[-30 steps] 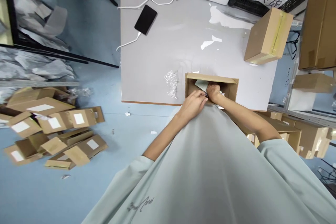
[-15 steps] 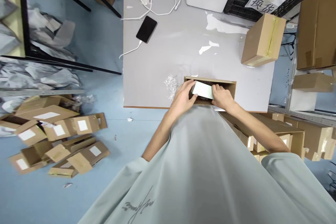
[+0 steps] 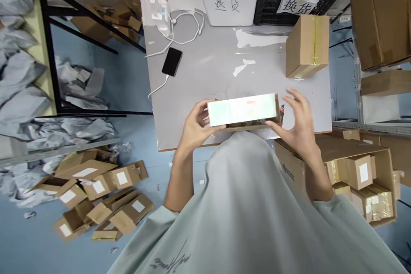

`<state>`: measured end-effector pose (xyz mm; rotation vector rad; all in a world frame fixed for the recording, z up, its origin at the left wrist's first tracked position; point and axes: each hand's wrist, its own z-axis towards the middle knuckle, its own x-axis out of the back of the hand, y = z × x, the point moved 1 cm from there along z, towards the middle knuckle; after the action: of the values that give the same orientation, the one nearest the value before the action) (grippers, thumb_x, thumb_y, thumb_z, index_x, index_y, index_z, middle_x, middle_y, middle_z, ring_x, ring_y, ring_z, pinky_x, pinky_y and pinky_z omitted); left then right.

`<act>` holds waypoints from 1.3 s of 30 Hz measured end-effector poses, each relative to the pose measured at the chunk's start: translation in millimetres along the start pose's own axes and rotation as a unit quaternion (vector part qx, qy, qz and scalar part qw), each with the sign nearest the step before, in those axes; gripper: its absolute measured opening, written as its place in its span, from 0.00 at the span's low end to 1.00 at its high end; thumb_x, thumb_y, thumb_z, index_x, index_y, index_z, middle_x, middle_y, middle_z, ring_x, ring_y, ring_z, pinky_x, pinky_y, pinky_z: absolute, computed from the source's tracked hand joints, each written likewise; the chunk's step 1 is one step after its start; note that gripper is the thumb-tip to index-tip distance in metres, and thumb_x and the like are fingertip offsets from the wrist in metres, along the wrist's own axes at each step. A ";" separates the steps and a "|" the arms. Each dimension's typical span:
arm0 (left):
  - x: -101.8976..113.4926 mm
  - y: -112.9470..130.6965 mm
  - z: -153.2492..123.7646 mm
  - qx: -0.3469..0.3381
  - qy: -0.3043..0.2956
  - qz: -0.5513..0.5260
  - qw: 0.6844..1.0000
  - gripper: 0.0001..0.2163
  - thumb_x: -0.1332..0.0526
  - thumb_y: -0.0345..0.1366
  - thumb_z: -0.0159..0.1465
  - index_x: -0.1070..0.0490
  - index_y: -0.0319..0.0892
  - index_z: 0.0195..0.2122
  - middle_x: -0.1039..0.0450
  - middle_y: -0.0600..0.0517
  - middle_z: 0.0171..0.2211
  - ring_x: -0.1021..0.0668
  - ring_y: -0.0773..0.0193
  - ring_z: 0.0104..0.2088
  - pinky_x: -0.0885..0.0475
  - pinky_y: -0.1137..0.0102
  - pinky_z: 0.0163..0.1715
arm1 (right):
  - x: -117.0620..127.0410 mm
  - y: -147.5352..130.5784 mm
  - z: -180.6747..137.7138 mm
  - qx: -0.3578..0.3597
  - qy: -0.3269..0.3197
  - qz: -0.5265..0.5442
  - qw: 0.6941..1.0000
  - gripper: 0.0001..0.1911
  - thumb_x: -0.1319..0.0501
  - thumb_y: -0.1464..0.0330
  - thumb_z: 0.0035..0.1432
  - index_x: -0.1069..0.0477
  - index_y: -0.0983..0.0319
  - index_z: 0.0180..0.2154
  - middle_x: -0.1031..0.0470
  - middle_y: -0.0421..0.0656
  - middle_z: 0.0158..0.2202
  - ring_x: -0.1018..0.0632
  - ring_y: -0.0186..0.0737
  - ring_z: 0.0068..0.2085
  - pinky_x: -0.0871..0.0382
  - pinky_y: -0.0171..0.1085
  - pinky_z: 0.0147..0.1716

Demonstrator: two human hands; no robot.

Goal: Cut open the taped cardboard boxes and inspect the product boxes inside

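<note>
A long pale green-and-white box lies lifted across the top of an open brown carton at the table's front edge. My left hand grips the left end of the pale box, thumb in front and fingers behind. At the carton's right end my right hand is spread, thumb close to the corner, with nothing in it. A red-and-black box cutter lies between that hand and the carton. Most of the carton's inside is hidden under the pale box.
A phone on a white cable lies at left on the grey table. Along the back stand a white bin, a black crate and a taped carton. Cartons fill a large box at lower right; opened cartons litter the floor.
The pale box has come up out of the carton and now lies above it. My right hand has let go and moved right, fingers spread. The view has shifted.
</note>
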<state>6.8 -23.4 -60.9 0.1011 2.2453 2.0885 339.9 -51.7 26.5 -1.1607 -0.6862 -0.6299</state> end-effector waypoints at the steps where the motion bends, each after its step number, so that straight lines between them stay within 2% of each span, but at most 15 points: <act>1: 5.2 -4.0 -0.2 0.008 0.022 -0.014 1.000 0.42 0.09 0.42 0.43 0.22 0.50 0.60 0.19 0.45 0.61 0.17 0.44 0.62 0.15 0.54 0.59 | 2.9 3.9 -0.8 -0.020 0.041 0.030 0.998 0.36 0.27 0.51 0.69 0.34 0.48 0.71 0.34 0.55 0.77 0.33 0.69 0.78 0.32 0.71 0.71; 3: 11.6 -11.4 -3.2 0.033 0.054 -0.036 0.997 0.42 0.09 0.42 0.44 0.22 0.49 0.60 0.19 0.45 0.61 0.19 0.42 0.65 0.14 0.53 0.58 | 4.9 10.2 -2.3 -0.054 0.095 0.100 0.989 0.33 0.28 0.48 0.70 0.32 0.48 0.69 0.33 0.54 0.77 0.33 0.66 0.78 0.30 0.69 0.71; 5: 11.4 -17.2 -8.4 0.063 0.064 -0.056 0.994 0.43 0.10 0.43 0.44 0.22 0.49 0.61 0.19 0.44 0.62 0.20 0.41 0.66 0.13 0.56 0.54 | 1.0 12.3 -2.6 -0.071 0.110 0.175 0.976 0.27 0.31 0.47 0.72 0.29 0.48 0.65 0.29 0.52 0.74 0.29 0.61 0.77 0.26 0.65 0.69; 8: 1.2 -22.0 -16.2 0.102 0.056 -0.081 0.990 0.45 0.10 0.44 0.43 0.23 0.49 0.62 0.21 0.42 0.65 0.20 0.43 0.66 0.12 0.62 0.48 | -9.7 6.2 0.7 -0.080 0.089 0.254 0.960 0.21 0.31 0.47 0.73 0.24 0.48 0.60 0.24 0.50 0.71 0.26 0.57 0.74 0.23 0.59 0.68; 12: -17.6 -21.8 -23.5 0.141 0.024 -0.122 0.982 0.43 0.10 0.45 0.44 0.22 0.48 0.62 0.21 0.42 0.65 0.17 0.44 0.63 0.12 0.63 0.47 | -9.9 -5.6 15.3 -0.062 0.063 0.310 0.947 0.16 0.31 0.48 0.74 0.17 0.50 0.51 0.18 0.48 0.64 0.20 0.55 0.68 0.23 0.57 0.67; 16: -35.3 -20.7 -31.6 0.205 -0.041 -0.198 0.958 0.38 0.13 0.55 0.49 0.19 0.45 0.58 0.13 0.43 0.53 0.12 0.45 0.51 0.12 0.59 0.45 | 9.0 -2.5 52.2 -0.037 0.044 0.329 0.942 0.20 0.31 0.44 0.72 0.13 0.52 0.46 0.13 0.47 0.55 0.17 0.54 0.61 0.21 0.54 0.63; 19: -52.5 -21.6 -38.4 0.266 -0.115 -0.266 0.919 0.38 0.18 0.63 0.54 0.19 0.45 0.58 0.12 0.43 0.45 0.10 0.45 0.42 0.13 0.57 0.41 | 13.5 8.5 93.6 -0.007 0.014 0.357 0.934 0.27 0.33 0.38 0.71 0.13 0.53 0.42 0.13 0.44 0.47 0.16 0.51 0.55 0.21 0.52 0.61; 22: -72.7 -18.8 -40.3 0.302 -0.155 -0.337 0.878 0.40 0.24 0.69 0.59 0.20 0.42 0.60 0.12 0.39 0.48 0.11 0.48 0.38 0.16 0.59 0.38 | -2.9 20.5 131.1 0.008 -0.027 0.405 0.914 0.30 0.32 0.35 0.68 0.13 0.54 0.42 0.15 0.41 0.44 0.17 0.47 0.52 0.22 0.49 0.58; 26: -94.9 -3.9 -32.9 0.324 -0.122 -0.389 0.854 0.43 0.29 0.73 0.62 0.21 0.41 0.64 0.15 0.36 0.56 0.18 0.61 0.31 0.21 0.65 0.34 | -42.5 30.8 153.5 -0.020 -0.054 0.480 0.876 0.35 0.27 0.32 0.59 0.16 0.53 0.47 0.16 0.41 0.46 0.18 0.46 0.53 0.21 0.47 0.57; 29: -105.3 10.5 -26.0 0.324 -0.061 -0.376 0.866 0.40 0.21 0.69 0.56 0.19 0.43 0.58 0.13 0.41 0.47 0.22 0.67 0.26 0.23 0.69 0.29 | -63.8 35.1 154.5 -0.068 -0.057 0.502 0.860 0.37 0.25 0.32 0.55 0.18 0.53 0.50 0.16 0.42 0.49 0.18 0.47 0.54 0.20 0.47 0.59; 31: -111.1 19.0 -23.8 0.314 -0.009 -0.340 0.886 0.36 0.16 0.65 0.51 0.19 0.43 0.49 0.15 0.47 0.38 0.21 0.68 0.25 0.24 0.71 0.27 | -69.3 38.0 154.1 -0.080 -0.058 0.502 0.859 0.36 0.25 0.32 0.55 0.19 0.53 0.50 0.16 0.44 0.51 0.18 0.48 0.56 0.20 0.48 0.60; 33: -117.8 26.6 -23.8 0.296 0.030 -0.295 0.908 0.34 0.14 0.62 0.49 0.21 0.43 0.43 0.18 0.51 0.34 0.18 0.66 0.26 0.24 0.73 0.27 | -70.0 41.5 154.4 -0.077 -0.057 0.498 0.862 0.36 0.25 0.33 0.56 0.19 0.53 0.51 0.16 0.45 0.53 0.18 0.49 0.58 0.20 0.49 0.62; 36: -131.1 36.3 -24.4 0.252 0.060 -0.232 0.937 0.33 0.15 0.62 0.51 0.23 0.43 0.44 0.18 0.52 0.37 0.15 0.65 0.28 0.24 0.72 0.27 | -66.6 46.5 153.5 -0.068 -0.054 0.497 0.863 0.36 0.26 0.34 0.57 0.20 0.51 0.54 0.16 0.45 0.57 0.18 0.49 0.60 0.20 0.50 0.63; 39: -147.1 40.7 -20.9 0.209 0.084 -0.176 0.958 0.34 0.16 0.62 0.53 0.25 0.43 0.47 0.16 0.51 0.40 0.13 0.63 0.30 0.23 0.72 0.28 | -59.1 50.6 147.1 -0.060 -0.031 0.490 0.869 0.36 0.31 0.32 0.62 0.20 0.49 0.59 0.17 0.46 0.63 0.20 0.49 0.64 0.19 0.51 0.63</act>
<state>151.1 -55.6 -17.6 -0.4360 2.5382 1.4742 317.0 108.5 -12.5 -1.4589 -0.0393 0.2396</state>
